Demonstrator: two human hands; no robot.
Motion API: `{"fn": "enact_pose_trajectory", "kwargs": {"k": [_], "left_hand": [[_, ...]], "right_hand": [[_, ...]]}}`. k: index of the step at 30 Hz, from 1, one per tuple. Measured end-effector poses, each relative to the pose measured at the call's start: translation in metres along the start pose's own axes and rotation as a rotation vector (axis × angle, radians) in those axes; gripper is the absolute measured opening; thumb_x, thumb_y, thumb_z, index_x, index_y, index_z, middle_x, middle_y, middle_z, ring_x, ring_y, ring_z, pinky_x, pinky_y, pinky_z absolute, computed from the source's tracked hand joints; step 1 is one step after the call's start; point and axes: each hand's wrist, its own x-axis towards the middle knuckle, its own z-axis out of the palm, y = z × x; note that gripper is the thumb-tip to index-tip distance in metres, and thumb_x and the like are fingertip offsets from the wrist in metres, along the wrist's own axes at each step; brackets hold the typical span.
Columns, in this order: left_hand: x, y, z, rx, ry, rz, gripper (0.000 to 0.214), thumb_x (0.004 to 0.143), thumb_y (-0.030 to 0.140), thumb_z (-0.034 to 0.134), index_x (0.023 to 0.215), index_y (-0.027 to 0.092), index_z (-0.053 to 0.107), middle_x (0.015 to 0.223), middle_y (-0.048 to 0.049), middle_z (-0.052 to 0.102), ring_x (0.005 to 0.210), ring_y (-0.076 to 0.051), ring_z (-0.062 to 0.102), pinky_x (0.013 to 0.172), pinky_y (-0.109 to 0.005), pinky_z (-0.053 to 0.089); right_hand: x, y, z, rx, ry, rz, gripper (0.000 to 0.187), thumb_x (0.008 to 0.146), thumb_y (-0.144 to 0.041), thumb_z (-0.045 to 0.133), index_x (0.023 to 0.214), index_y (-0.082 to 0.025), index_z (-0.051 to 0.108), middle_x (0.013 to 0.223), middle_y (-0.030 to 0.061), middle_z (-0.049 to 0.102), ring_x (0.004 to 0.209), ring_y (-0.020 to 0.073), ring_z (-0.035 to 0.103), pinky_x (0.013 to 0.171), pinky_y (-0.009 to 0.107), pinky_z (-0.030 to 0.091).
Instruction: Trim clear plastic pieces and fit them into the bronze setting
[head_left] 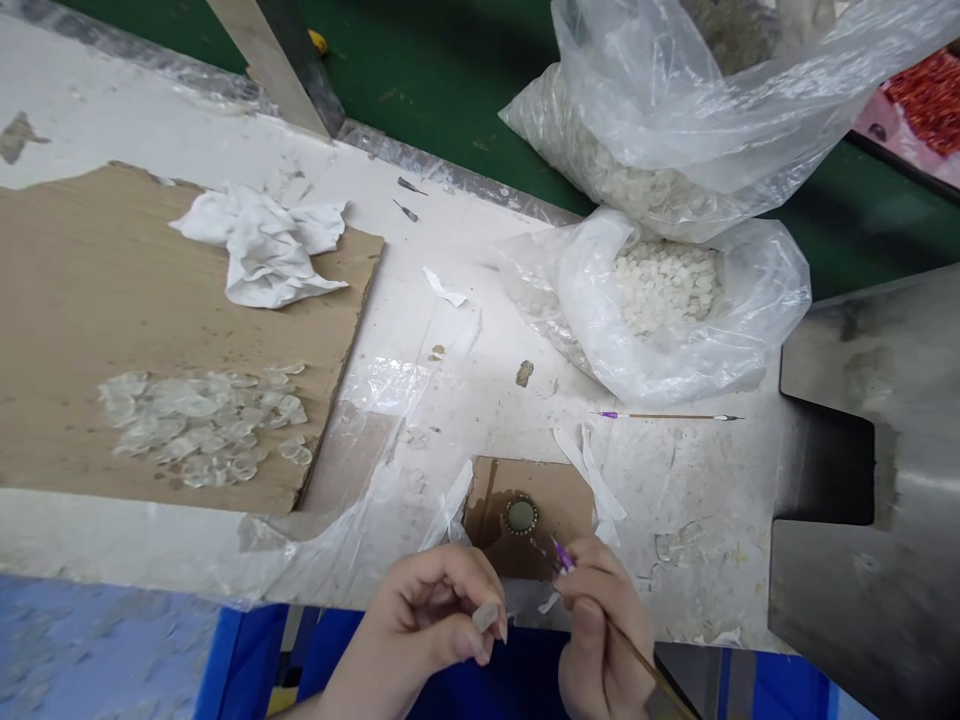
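My left hand (439,615) pinched a flat, translucent whitish chip (485,616) | my right hand (600,620) curled round a slender, purple-tipped, brown-shafted tool (562,558), slanting up-left | there, just past its tip, lay the round, bead-rimmed dark disc (521,515) on brown cardboard (568,488) | tool's tail cut off, dark second point (544,553) unclear

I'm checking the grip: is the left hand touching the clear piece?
Touching. The head view shows the left hand pinching the clear piece, with no gap between them.
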Motion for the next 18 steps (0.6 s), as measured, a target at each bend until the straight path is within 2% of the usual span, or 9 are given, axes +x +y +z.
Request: {"fn": "enact_pose_trajectory", "kwargs": {"k": [2,8,13,18], "left_hand": [[0.0,0.002,0.001,0.009,0.025,0.019,0.017,0.071,0.043,0.096,0.074,0.028,0.088,0.063,0.0004,0.075,0.051,-0.007,0.057,0.054,-0.017,0.046],[-0.002,0.005,0.006,0.026,0.105,0.066,0.025,0.062,0.046,0.1,0.065,0.025,0.086,0.056,-0.0006,0.072,0.045,-0.007,0.05,0.047,-0.017,0.04],[-0.015,0.007,0.02,0.004,0.188,0.03,0.037,0.054,0.048,0.103,0.064,0.019,0.083,0.058,0.0006,0.069,0.051,-0.008,0.048,0.054,-0.021,0.04],[-0.024,0.013,0.032,-0.004,0.077,0.041,0.038,0.059,0.046,0.102,0.062,0.016,0.078,0.058,0.0032,0.063,0.052,-0.007,0.042,0.055,-0.02,0.035]], "right_hand": [[0.0,0.006,-0.002,-0.051,-0.08,-0.025,0.027,0.11,-0.02,0.037,0.099,-0.022,0.061,0.073,0.0009,0.054,0.064,0.0178,0.056,0.053,0.028,0.05],[-0.01,0.022,0.002,-0.086,-0.097,-0.079,0.026,0.107,-0.015,0.045,0.095,-0.021,0.067,0.073,0.0017,0.057,0.063,0.0187,0.054,0.055,0.03,0.047],[-0.013,0.019,0.005,0.061,0.047,-0.05,0.028,0.109,-0.019,0.042,0.094,-0.023,0.065,0.07,-0.0019,0.053,0.06,0.0162,0.053,0.052,0.027,0.044],[-0.003,-0.016,-0.002,0.24,0.211,-0.093,0.031,0.112,-0.024,0.04,0.089,-0.024,0.061,0.064,-0.0049,0.046,0.054,0.0141,0.046,0.048,0.024,0.039]]}}
